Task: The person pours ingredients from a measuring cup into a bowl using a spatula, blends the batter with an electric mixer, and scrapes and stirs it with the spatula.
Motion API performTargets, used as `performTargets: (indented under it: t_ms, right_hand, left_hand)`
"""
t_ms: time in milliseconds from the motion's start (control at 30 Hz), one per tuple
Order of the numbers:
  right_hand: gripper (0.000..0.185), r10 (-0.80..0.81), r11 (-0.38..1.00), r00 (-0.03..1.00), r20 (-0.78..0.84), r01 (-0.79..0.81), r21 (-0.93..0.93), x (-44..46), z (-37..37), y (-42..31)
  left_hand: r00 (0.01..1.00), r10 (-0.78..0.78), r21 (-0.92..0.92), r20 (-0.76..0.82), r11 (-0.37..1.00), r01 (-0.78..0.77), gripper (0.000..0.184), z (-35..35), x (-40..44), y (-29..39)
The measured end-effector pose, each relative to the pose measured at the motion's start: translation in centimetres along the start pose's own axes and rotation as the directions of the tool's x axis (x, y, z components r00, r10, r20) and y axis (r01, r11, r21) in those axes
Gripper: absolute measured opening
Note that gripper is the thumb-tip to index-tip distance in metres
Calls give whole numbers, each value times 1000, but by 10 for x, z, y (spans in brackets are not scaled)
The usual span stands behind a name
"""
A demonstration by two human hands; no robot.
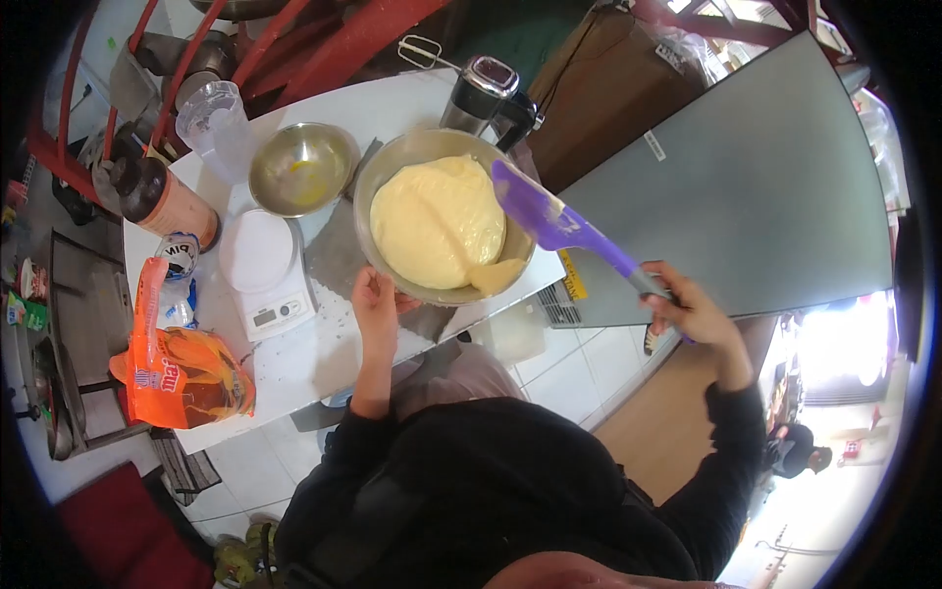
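Observation:
A large metal mixing bowl on the white table holds a mound of smooth pale-yellow dough or thick batter, with a smear of it near the front rim. My left hand is closed on the bowl's near-left edge. Raised over the bowl's right side is a purple spatula, its blade streaked with pale mixture. My right hand wraps round its grey handle end, out to the right of the table. Whether the blade touches the bowl's rim I cannot tell.
On the table stand a kitchen scale, a small metal bowl with yellow residue, a clear pitcher, a brown bottle, an orange bag and a hand mixer. A grey panel borders the right.

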State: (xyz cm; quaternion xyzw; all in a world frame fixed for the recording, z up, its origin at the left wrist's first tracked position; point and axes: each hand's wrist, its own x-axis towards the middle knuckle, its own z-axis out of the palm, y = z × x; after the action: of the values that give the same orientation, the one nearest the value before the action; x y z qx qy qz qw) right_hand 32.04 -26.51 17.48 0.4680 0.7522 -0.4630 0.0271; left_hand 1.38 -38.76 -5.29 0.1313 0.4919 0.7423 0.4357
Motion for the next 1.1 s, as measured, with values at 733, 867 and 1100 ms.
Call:
performTargets:
  t_ms: [733, 867, 1100]
  right_hand:
    - [42, -188, 898, 973, -132, 116, -424, 16, 4, 61]
    - [39, -91, 898, 987, -135, 23, -439, -5, -5, 50]
    - [43, -166, 714, 960, -224, -40, -699, -13, -17, 11]
  left_hand:
    - [999, 41, 26, -2, 999, -41, 13, -2, 1, -5]
    - [1000, 30, 32, -7, 999, -30, 14, 0, 1, -1]
    - [999, 34, 32, 4, 999, -34, 13, -1, 1, -3]
